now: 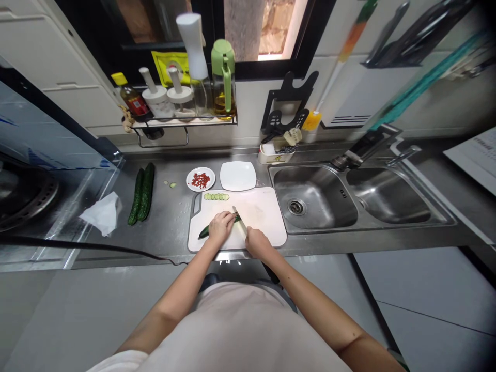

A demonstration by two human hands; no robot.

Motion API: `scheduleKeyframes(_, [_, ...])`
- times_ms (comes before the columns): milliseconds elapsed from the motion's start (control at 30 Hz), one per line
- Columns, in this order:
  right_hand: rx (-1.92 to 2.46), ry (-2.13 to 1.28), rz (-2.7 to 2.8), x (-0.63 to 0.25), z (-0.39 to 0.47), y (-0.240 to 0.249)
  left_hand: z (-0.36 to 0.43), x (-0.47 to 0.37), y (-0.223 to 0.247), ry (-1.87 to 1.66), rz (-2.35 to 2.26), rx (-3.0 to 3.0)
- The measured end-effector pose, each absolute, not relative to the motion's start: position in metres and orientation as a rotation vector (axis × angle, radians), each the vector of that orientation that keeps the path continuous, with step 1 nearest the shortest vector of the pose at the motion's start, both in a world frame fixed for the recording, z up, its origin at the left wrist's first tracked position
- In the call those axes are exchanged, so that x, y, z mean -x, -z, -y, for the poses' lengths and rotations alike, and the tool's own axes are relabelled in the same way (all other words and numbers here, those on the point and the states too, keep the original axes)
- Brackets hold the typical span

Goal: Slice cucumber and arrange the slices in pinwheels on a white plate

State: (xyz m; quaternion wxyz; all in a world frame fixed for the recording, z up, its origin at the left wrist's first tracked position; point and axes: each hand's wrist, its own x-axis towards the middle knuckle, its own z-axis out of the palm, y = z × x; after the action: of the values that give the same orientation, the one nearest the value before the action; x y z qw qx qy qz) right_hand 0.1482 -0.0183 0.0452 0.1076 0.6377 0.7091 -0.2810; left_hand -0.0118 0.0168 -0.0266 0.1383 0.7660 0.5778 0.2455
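On a white cutting board (267,217) lies a dark green cucumber (204,232), with my left hand (220,227) closed over its middle. My right hand (256,243) grips a knife (241,223), whose blade stands at the cucumber's right end, close to my left fingertips. The knife's handle is hidden in my right fist. A row of several thin cucumber slices (216,197) overlaps along the board's upper left. Just behind the board are a white plate of chopped red pieces (205,173) and a square white plate (237,175).
Two whole cucumbers (145,191) and a crumpled white cloth or tissue (103,213) lie at left. A double steel sink (313,199) adjoins the board's right. Above, a wall shelf (186,122) holds bottles and jars. A dark cord (116,248) runs along the counter's left front.
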Motion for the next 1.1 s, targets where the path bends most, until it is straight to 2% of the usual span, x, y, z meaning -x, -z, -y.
scheduleKeyframes(1100, [-1.848,0.85,-2.068,-0.144,0.013,-0.043,-0.018,0.012,0.028,-0.712,-1.666,-2.218])
